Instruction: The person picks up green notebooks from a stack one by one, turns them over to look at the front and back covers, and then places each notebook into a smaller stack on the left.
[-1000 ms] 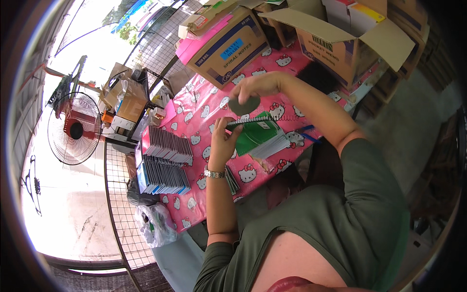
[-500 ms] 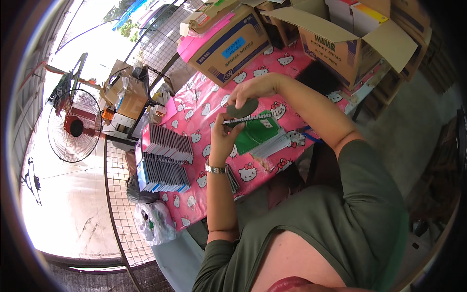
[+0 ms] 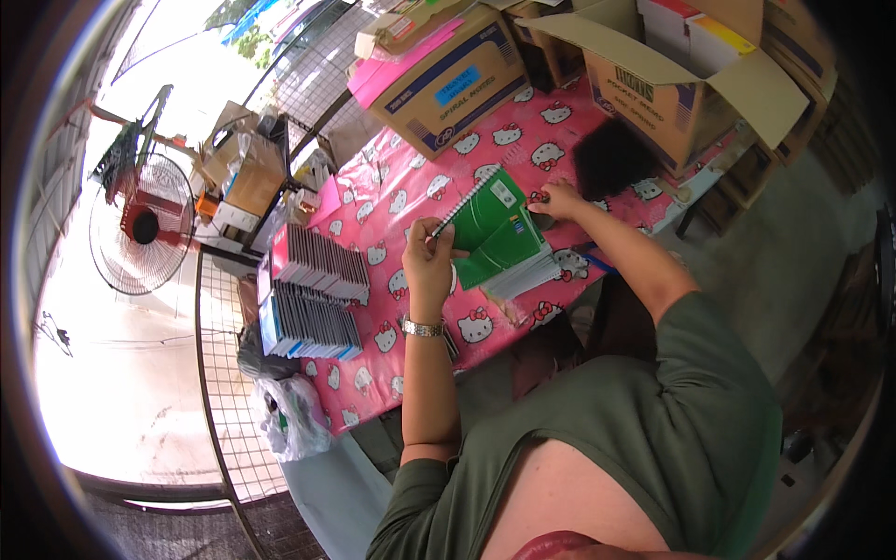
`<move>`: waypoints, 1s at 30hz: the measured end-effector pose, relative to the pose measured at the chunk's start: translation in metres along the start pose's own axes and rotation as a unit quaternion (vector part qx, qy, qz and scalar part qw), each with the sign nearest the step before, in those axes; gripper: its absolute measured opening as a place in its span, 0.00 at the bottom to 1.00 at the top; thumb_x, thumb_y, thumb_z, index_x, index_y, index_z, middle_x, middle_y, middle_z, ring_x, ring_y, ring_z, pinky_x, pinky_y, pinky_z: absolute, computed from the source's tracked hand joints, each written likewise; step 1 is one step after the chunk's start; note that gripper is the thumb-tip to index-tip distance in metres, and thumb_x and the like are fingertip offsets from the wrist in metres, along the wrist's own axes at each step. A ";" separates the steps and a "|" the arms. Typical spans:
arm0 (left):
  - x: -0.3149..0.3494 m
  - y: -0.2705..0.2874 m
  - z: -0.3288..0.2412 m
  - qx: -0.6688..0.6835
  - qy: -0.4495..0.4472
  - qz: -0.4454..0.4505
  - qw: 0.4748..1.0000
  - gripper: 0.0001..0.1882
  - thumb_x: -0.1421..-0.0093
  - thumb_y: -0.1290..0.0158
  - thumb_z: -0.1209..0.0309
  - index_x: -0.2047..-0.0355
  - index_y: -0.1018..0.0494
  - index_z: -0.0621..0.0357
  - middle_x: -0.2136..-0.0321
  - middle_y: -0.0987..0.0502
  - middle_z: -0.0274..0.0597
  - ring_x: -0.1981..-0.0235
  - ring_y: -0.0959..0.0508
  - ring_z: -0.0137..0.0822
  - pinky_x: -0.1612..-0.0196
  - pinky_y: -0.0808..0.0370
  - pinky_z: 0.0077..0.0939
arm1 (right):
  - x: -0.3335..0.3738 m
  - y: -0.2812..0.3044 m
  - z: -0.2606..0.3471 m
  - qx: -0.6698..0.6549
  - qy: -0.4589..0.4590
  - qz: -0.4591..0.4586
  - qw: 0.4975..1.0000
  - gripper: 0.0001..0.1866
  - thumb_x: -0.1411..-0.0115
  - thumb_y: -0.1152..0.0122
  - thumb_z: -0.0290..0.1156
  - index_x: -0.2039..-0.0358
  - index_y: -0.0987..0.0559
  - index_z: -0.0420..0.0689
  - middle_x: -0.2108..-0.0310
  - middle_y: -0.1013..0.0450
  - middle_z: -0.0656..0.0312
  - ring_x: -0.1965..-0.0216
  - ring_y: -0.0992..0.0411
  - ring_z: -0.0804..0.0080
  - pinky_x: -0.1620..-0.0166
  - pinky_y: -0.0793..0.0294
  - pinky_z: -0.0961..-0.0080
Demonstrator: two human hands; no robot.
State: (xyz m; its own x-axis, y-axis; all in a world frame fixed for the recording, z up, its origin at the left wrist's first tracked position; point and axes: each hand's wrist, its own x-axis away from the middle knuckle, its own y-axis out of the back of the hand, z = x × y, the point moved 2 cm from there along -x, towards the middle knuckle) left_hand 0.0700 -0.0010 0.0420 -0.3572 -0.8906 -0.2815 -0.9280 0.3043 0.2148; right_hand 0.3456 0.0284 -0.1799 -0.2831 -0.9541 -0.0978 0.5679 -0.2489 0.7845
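Note:
My left hand [image 3: 427, 250] pinches the spiral-bound edge of a green notebook [image 3: 493, 213], which is tilted over a stack of green notebooks [image 3: 518, 273] with white page edges. My right hand [image 3: 562, 202] is at the notebook's right side, its fingers closed on a small dark object [image 3: 541, 218] that is mostly hidden. Its kind I cannot make out. Left of my left forearm stand two packed rows of spiral notebooks, one with pink-red covers [image 3: 317, 263] and one with blue [image 3: 310, 322]. Part of another small stack shows behind my left wrist.
The table wears a pink cartoon-cat cloth [image 3: 383, 341]. A closed carton [image 3: 453, 89] and an open carton [image 3: 644, 103] stand along the far side, with a black patch [image 3: 611, 159] before the open one. A fan [image 3: 145, 224] and a plastic bag [image 3: 291, 415] are at left.
My right hand has moved right and nearer, away from my left hand, with the dark rounded object. The green notebook, edge-on before, now shows its cover, tilted toward me.

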 end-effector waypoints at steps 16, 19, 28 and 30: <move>0.021 -0.008 0.006 -0.069 -0.038 -0.133 0.988 0.11 0.35 0.45 0.72 0.55 0.27 0.66 0.70 0.24 0.37 0.75 0.24 0.23 0.78 0.20 0.19 | 0.162 0.110 0.077 -0.177 0.093 -0.208 0.957 0.28 0.44 0.34 0.35 0.44 0.27 0.41 0.51 0.29 0.51 0.50 0.31 0.52 0.44 0.32 0.59; 0.020 -0.004 0.017 -0.051 -0.044 -0.103 0.992 0.11 0.34 0.45 0.73 0.56 0.27 0.67 0.73 0.25 0.37 0.75 0.25 0.23 0.77 0.20 0.20 | 0.155 0.141 0.156 -0.216 0.211 -0.193 0.934 0.27 0.45 0.33 0.35 0.45 0.26 0.42 0.51 0.29 0.53 0.50 0.30 0.54 0.44 0.33 0.62; 0.027 0.001 0.030 0.003 -0.034 -0.108 0.994 0.07 0.41 0.46 0.83 0.61 0.23 0.67 0.72 0.20 0.39 0.72 0.20 0.23 0.73 0.21 0.21 | 0.154 0.140 0.220 -0.085 0.313 -0.176 0.929 0.25 0.47 0.34 0.34 0.47 0.24 0.42 0.53 0.29 0.55 0.52 0.30 0.54 0.46 0.33 0.60; 0.028 0.007 0.044 -0.042 -0.068 -0.116 0.990 0.09 0.39 0.46 0.83 0.58 0.23 0.68 0.68 0.19 0.41 0.71 0.20 0.26 0.70 0.20 0.22 | 0.156 0.137 0.221 -0.091 0.303 -0.152 0.936 0.25 0.45 0.34 0.34 0.47 0.24 0.42 0.55 0.28 0.56 0.55 0.28 0.57 0.50 0.29 0.63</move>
State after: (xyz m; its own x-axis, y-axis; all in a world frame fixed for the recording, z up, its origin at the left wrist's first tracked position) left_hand 0.0486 -0.0091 -0.0053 -0.1515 -0.8774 -0.4553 -0.9767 0.0620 0.2054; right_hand 0.2083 -0.1178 0.0481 0.0051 -0.7402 -0.6724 0.6702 -0.4965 0.5516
